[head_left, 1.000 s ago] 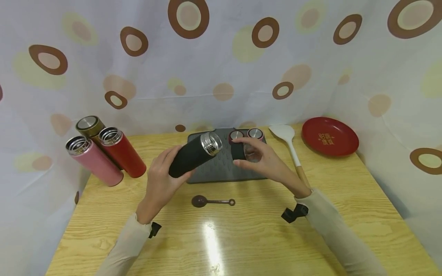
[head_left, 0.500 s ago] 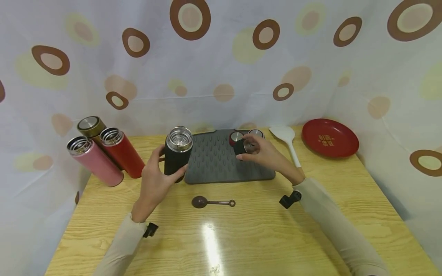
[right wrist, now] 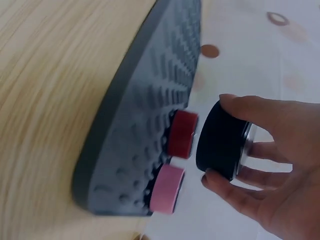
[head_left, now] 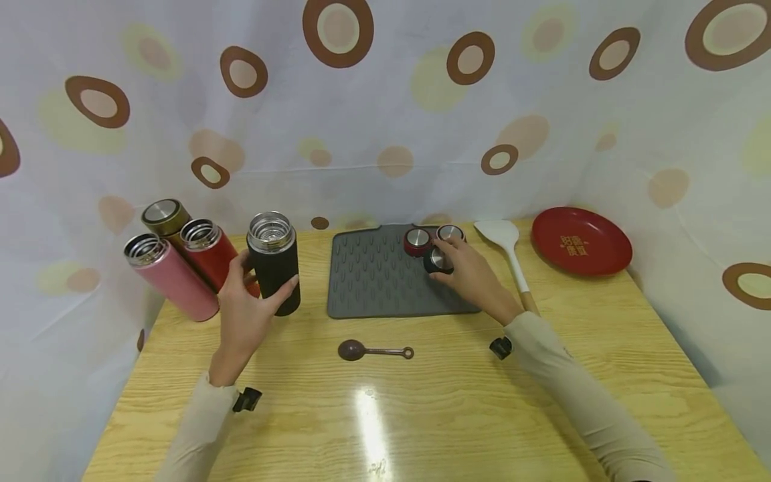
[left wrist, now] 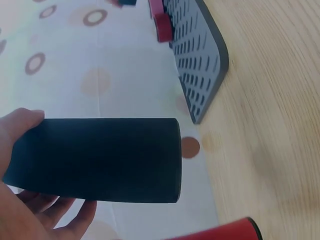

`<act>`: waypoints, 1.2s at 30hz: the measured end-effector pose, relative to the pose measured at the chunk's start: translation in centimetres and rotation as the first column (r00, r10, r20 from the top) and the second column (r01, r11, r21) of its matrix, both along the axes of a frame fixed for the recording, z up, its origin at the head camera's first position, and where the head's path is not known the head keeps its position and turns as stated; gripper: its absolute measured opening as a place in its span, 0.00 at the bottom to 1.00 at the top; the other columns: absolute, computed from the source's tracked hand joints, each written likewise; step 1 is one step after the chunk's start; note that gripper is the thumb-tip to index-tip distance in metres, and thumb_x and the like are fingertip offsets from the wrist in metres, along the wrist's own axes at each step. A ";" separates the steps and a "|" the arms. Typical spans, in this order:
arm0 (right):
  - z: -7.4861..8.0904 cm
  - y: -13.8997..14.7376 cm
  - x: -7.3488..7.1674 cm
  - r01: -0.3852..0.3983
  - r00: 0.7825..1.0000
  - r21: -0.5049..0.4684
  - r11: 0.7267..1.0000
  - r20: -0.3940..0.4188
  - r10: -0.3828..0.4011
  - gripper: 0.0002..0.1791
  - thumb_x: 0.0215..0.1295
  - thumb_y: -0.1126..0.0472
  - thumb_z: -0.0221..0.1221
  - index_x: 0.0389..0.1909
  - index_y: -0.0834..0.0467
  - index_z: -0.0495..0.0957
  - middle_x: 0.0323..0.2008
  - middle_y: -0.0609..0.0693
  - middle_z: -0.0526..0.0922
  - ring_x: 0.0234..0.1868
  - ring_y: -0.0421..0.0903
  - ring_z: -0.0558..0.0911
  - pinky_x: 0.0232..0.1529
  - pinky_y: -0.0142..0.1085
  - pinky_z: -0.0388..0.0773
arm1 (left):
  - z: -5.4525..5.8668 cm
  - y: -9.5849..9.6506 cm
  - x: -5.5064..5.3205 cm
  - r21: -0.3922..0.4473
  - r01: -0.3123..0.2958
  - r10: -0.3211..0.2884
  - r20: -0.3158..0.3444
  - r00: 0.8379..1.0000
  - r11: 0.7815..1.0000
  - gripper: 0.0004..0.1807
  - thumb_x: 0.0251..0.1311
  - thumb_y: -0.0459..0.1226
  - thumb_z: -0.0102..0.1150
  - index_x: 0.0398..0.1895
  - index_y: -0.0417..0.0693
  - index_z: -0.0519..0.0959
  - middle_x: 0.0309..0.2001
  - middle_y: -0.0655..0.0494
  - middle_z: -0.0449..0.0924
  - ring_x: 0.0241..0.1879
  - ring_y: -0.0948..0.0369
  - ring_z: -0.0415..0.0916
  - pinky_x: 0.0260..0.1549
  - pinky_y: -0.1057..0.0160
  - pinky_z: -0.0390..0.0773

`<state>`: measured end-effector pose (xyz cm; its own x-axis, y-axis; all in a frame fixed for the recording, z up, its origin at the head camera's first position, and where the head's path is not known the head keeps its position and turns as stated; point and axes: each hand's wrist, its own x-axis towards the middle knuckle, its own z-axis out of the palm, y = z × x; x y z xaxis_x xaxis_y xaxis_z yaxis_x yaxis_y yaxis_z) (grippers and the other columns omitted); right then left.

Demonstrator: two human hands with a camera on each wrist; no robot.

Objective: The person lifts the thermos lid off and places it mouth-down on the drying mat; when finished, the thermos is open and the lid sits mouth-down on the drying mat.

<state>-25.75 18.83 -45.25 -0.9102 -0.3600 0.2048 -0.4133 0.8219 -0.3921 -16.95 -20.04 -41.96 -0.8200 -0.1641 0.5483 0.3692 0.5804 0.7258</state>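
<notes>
My left hand (head_left: pixel 241 311) grips a black thermos bottle (head_left: pixel 278 274), lidless and upright, its steel mouth facing up. In the left wrist view a gap shows between the base of the bottle (left wrist: pixel 100 160) and the tabletop. My right hand (head_left: pixel 478 274) pinches a black bottle lid (right wrist: pixel 220 142) with a silver top between thumb and fingers. This lid overlaps the right part of a grey ridged mat (head_left: pixel 373 288) in the head view. Right by it, a red lid (head_left: pixel 417 242) and a pink lid (right wrist: pixel 167 189) sit on the mat.
Left of the black bottle stand a lidless pink bottle (head_left: pixel 181 284), a lidless red bottle (head_left: pixel 207 251) and a lidded gold-brown one (head_left: pixel 171 224). A brown spoon (head_left: pixel 352 349) lies in front of the mat. To the right are a white spatula (head_left: pixel 502 234) and a red plate (head_left: pixel 581 241).
My left hand has carried the black bottle leftward, turning it from tilted to upright beside the red bottle. My right hand has turned the black lid silver side up and brought it near the other lids.
</notes>
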 end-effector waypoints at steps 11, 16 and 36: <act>-2.2 2.2 -1.3 0.144 0.984 0.014 0.989 0.101 -0.145 0.38 0.63 0.56 0.74 0.67 0.72 0.72 0.53 0.71 0.77 0.48 0.63 0.81 0.51 0.55 0.79 | -0.6 -2.6 0.4 0.009 -0.113 0.113 -0.005 0.994 0.994 0.42 0.52 0.33 0.81 0.68 0.32 0.69 0.57 0.35 0.79 0.50 0.44 0.82 0.48 0.79 0.72; -3.1 2.0 -1.9 0.149 0.981 0.025 0.988 0.119 -0.151 0.33 0.62 0.56 0.75 0.61 0.72 0.76 0.48 0.70 0.78 0.46 0.63 0.81 0.47 0.55 0.78 | -1.2 -3.3 0.3 -0.009 -0.151 0.150 -0.039 0.988 0.989 0.42 0.50 0.32 0.82 0.66 0.29 0.70 0.55 0.34 0.79 0.47 0.46 0.82 0.47 0.81 0.69; -3.9 0.8 -1.2 0.230 0.972 0.012 0.973 0.049 -0.230 0.36 0.67 0.57 0.71 0.66 0.76 0.70 0.56 0.77 0.74 0.56 0.74 0.77 0.51 0.63 0.79 | -3.7 -6.7 0.6 0.030 -0.249 0.247 0.044 0.968 0.968 0.40 0.54 0.35 0.79 0.66 0.29 0.68 0.48 0.36 0.79 0.39 0.64 0.72 0.37 0.76 0.69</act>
<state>-26.98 19.60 -49.16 -0.9777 -0.1412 0.1554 -0.1932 0.8949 -0.4024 -16.33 -26.71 -45.65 -0.7723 -0.3834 0.5065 0.1873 0.6244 0.7583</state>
